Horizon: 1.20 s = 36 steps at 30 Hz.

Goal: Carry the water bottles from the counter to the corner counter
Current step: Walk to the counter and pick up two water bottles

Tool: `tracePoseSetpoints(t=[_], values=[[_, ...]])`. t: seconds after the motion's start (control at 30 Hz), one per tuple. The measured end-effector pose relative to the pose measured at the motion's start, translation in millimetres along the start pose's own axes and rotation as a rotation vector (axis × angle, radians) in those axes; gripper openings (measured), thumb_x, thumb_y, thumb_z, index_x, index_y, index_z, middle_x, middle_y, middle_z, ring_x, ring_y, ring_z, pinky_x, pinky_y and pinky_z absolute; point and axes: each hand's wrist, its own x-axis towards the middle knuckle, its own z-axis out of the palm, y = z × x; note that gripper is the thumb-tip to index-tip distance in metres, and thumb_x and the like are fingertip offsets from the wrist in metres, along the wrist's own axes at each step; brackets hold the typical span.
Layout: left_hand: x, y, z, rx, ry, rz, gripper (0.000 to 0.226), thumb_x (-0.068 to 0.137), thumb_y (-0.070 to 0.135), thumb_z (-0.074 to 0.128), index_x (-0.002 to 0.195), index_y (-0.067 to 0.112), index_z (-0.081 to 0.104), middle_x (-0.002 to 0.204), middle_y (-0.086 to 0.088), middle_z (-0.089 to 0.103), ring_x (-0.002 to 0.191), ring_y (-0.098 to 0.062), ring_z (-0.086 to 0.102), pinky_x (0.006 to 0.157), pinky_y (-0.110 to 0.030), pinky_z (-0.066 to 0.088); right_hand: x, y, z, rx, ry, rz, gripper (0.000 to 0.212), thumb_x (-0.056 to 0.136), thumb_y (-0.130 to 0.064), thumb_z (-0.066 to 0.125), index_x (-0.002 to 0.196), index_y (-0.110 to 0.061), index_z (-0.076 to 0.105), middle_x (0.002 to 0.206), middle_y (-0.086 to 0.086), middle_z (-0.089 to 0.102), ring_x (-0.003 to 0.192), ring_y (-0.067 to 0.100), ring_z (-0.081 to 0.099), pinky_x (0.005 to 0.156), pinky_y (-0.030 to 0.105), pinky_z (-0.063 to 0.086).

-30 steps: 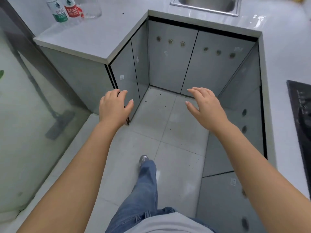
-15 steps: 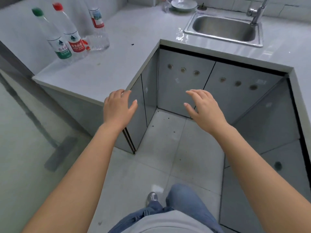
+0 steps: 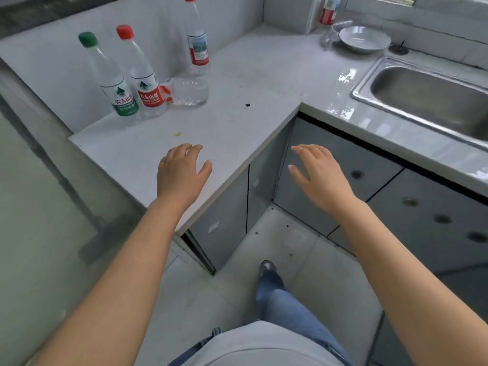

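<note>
Two upright bottles, green-capped bottle (image 3: 109,77) and red-capped bottle (image 3: 142,72), far-left on the counter (image 3: 237,122) by the wall, well ahead of both empty spread hands, nearer the left hand (image 3: 181,174) than the right hand (image 3: 318,173).

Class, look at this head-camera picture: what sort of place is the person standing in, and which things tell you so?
Most likely a home kitchen. A steel sink is set into an L-shaped white counter over grey cabinet doors, a bowl sits by the tiled wall, and the floor is tiled.
</note>
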Motion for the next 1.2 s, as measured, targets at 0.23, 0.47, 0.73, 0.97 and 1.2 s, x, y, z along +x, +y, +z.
tracePoseSetpoints(t=[0.23, 0.47, 0.73, 0.97, 1.2], values=[[66.4, 21.7, 3.7, 0.029, 0.035, -0.175, 0.047, 0.095, 0.037, 0.042, 0.136, 0.013, 0.046, 0.144, -0.009, 0.047, 0.134, -0.028, 0.038, 0.108, -0.042, 0.031, 113.7, 29.2, -10.4, 0.039, -0.053, -0.201, 0.046, 0.093, -0.029, 0.042, 0.135, -0.011, 0.036, 0.140, 0.007, 0.043, 0.133, 0.026, 0.030, 0.108, 0.035, 0.025], [73.6, -0.2, 0.0, 0.085, 0.076, -0.386, 0.048, 0.095, 0.039, 0.042, 0.137, 0.015, 0.045, 0.144, -0.009, 0.045, 0.135, -0.028, 0.037, 0.110, -0.042, 0.030, 186.0, 18.0, 0.2, 0.100, -0.088, -0.419, 0.045, 0.093, -0.028, 0.042, 0.134, -0.010, 0.037, 0.138, 0.008, 0.046, 0.130, 0.026, 0.034, 0.106, 0.037, 0.029], [70.2, -36.2, -3.3, 0.069, 0.120, -0.577, 0.055, 0.094, 0.040, 0.043, 0.141, 0.013, 0.038, 0.148, -0.010, 0.039, 0.137, -0.029, 0.033, 0.112, -0.042, 0.028, 226.9, -20.1, 27.9, 0.209, -0.130, -0.546, 0.046, 0.092, -0.029, 0.044, 0.134, -0.012, 0.036, 0.139, 0.008, 0.045, 0.129, 0.027, 0.037, 0.106, 0.038, 0.032], [98.1, -56.4, -6.7, 0.069, 0.141, -0.603, 0.057, 0.093, 0.039, 0.045, 0.143, 0.012, 0.034, 0.149, -0.008, 0.038, 0.136, -0.028, 0.033, 0.111, -0.040, 0.029, 266.3, -46.6, 40.6, 0.220, -0.136, -0.584, 0.047, 0.092, -0.031, 0.045, 0.135, -0.013, 0.035, 0.140, 0.009, 0.044, 0.129, 0.026, 0.037, 0.106, 0.035, 0.030], [137.6, -94.8, -16.9, 0.015, 0.168, -0.666, 0.064, 0.092, 0.036, 0.050, 0.146, 0.009, 0.027, 0.149, -0.012, 0.035, 0.134, -0.030, 0.036, 0.105, -0.041, 0.033, 317.7, -88.5, 68.1, 0.244, -0.241, -0.546, 0.054, 0.089, -0.033, 0.050, 0.136, -0.015, 0.032, 0.144, 0.009, 0.039, 0.130, 0.027, 0.036, 0.106, 0.040, 0.032]])
